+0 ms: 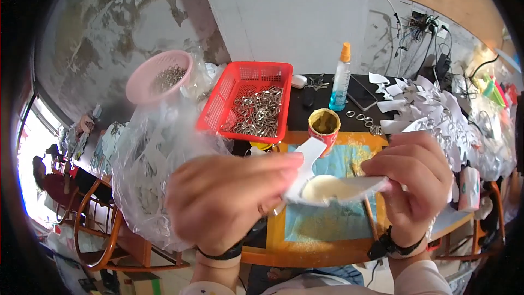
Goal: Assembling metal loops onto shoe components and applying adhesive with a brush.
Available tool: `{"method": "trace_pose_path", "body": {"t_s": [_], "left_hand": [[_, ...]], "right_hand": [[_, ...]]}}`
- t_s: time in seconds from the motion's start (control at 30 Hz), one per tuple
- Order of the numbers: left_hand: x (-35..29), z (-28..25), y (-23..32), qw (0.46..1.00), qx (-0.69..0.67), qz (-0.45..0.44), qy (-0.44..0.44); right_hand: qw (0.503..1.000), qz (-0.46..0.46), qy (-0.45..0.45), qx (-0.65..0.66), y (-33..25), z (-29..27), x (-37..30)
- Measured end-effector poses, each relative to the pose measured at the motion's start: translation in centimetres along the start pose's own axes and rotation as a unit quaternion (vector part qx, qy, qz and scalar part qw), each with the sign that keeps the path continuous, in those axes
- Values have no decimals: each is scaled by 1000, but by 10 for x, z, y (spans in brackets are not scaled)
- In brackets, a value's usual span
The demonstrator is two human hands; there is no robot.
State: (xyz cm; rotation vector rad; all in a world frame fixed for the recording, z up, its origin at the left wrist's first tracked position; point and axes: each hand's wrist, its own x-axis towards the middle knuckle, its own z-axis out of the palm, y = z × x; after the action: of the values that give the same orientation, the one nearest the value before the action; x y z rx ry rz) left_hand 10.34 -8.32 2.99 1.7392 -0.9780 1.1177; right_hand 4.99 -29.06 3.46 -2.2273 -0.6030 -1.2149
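Between my two hands is a curved white cut-out piece, thin and bendy, with a cream-yellow coating on part of its face. My left hand, slightly blurred, pinches its left side. A shiny metal bit shows below those fingers; I cannot tell whether it is a ring worn or something held. My right hand grips the piece's right end between thumb and fingers. Under the hands lies a yellow-edged board with a stained blue-green sheet. A wooden stick rests across it, its upper end partly hidden.
Beyond the board stands an open red can, crusted yellow-brown. A red basket holds many metal rings; a pink basket sits left. A blue spray bottle, a phone and heaped white cut-outs lie right. Clear plastic bags bulge left.
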Motion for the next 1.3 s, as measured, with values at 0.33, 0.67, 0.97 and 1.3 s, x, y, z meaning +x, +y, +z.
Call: {"method": "trace_pose_path", "body": {"t_s": [0.33, 0.67, 0.97, 1.3], "left_hand": [[8, -17, 14, 871, -263, -343, -233], [14, -43, -1, 859, -297, 27, -416], [-8, -53, 2, 845, -364, -98, -380], [3, -42, 18, 882, -369, -15, -292]], "right_hand": [[939, 206, -37, 274, 2, -5, -7], [938, -111, -128, 303, -9, -37, 1], [900, -165, -182, 359, -13, -35, 1], [901, -129, -179, 373, -24, -39, -6]]}}
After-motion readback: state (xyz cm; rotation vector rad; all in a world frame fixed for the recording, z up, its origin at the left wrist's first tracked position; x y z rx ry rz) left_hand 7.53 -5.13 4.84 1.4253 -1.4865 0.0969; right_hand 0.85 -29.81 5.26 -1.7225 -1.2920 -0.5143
